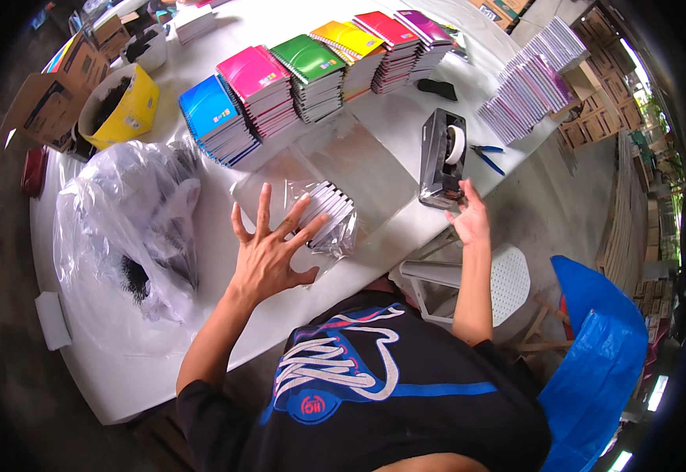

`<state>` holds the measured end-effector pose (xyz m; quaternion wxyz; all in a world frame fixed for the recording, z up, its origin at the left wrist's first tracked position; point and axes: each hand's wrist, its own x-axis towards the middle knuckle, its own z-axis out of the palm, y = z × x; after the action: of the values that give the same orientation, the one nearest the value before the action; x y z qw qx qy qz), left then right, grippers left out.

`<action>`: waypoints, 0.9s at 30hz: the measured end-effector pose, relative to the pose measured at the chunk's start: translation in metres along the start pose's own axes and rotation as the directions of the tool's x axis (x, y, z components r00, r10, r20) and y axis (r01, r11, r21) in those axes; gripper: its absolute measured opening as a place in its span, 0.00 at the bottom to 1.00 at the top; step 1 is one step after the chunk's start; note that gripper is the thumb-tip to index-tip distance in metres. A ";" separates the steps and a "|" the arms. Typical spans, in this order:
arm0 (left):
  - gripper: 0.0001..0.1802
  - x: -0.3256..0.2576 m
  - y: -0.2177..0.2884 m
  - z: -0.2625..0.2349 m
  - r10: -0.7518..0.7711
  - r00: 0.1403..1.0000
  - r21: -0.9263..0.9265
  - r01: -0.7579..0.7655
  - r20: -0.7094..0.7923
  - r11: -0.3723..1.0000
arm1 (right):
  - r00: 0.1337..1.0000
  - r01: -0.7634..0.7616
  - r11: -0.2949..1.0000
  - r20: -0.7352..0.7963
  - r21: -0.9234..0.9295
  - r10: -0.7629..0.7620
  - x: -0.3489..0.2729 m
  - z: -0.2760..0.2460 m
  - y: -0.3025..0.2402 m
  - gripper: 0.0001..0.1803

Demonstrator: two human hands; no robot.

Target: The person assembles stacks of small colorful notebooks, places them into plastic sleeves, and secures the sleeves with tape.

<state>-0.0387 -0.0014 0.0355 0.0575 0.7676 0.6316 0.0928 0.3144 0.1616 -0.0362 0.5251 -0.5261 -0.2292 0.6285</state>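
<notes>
The left hand (274,248) is spread wide at the centre of the frame, its fingers fanned. Its index finger and the fingertip beside it reach over a small bundle of white pieces with black bands, wrapped in crinkled transparent film (332,216); whether they press on it is hard to tell. The right hand (471,220), right of centre, has its fingers raised and partly curled at the near end of a black desktop tape dispenser with a white roll core (431,169); whether they pinch the tape cannot be told.

The near edge of the white-covered table (99,377) slants from lower left to upper right, passing under the right hand's side. Flat transparent plastic sheets (382,177) fill the gap between bundle and dispenser. A large, puffed transparent plastic bag (126,228) bounds the left, and a row of coloured spiral notebook stacks (307,67) closes off the top. Blue-handled pliers (487,159) lie just right of the dispenser, near the table's right edge.
</notes>
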 end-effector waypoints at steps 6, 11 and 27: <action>0.50 -0.007 -0.005 0.000 0.022 0.999 -0.008 -0.021 0.037 1.000 | 0.769 0.150 0.194 -0.009 -0.969 -0.640 -0.051 0.010 0.016 0.13; 0.50 -0.005 -0.003 -0.001 0.027 0.997 -0.028 -0.025 0.074 0.999 | 0.898 0.244 0.400 0.051 -0.883 -0.437 -0.045 0.049 -0.039 0.06; 0.53 -0.007 -0.003 -0.005 0.033 0.997 0.003 -0.034 0.073 0.999 | 0.075 0.800 0.446 0.805 -0.401 0.589 -0.061 0.253 -0.030 0.42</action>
<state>-0.0439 -0.0081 0.0391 0.0772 0.7810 0.6164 0.0645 0.0925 0.1837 0.1009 -0.0887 -0.0991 -0.8502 0.5094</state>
